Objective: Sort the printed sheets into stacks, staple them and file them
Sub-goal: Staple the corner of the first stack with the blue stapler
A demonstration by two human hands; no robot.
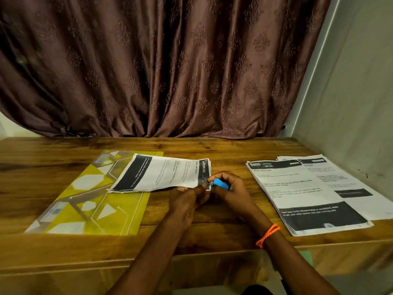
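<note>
A stack of printed sheets lies sideways across the middle of the wooden table, its left end resting on a yellow patterned file folder. My left hand pinches the stack's near right corner. My right hand grips a small blue stapler, whose metal tip sits at that same corner. Two more stacks of printed sheets lie to the right: a nearer one and one partly under it, farther right.
The wooden table runs along a brown curtain at the back and a grey wall on the right. An orange band circles my right wrist.
</note>
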